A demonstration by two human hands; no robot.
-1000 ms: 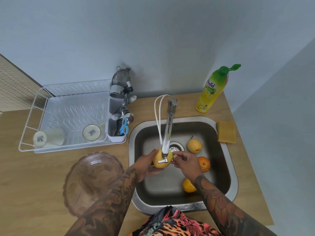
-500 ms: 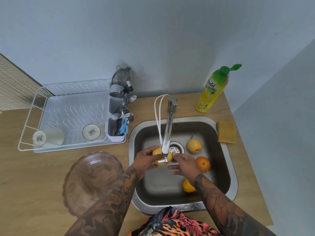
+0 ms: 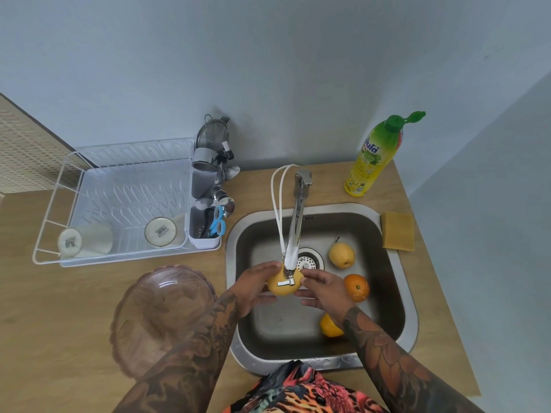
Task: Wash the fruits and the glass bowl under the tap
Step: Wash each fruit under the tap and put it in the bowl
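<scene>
A yellow fruit point(image 3: 280, 289) sits under the tap spout point(image 3: 293, 245), over the steel sink point(image 3: 408, 308). My left hand point(image 3: 253, 289) cups it from the left and my right hand point(image 3: 323, 290) grips it from the right. In the sink lie a yellow pear-like fruit point(image 3: 342, 255), an orange point(image 3: 357, 287) and another yellow-orange fruit point(image 3: 329, 327), half hidden by my right forearm. The tinted glass bowl point(image 3: 162, 315) stands on the wooden counter left of the sink, partly behind my left forearm.
A white dish rack point(image 3: 119, 201) with two cups and a cutlery holder point(image 3: 205, 225) stands at the back left. A green-capped dish soap bottle point(image 3: 377, 155) and a yellow sponge point(image 3: 398, 231) sit right of the sink. The wall is close behind.
Both hands have turned and shifted slightly around the yellow fruit under the spout; the right hand's fingers now close on its right side. Nothing else moved.
</scene>
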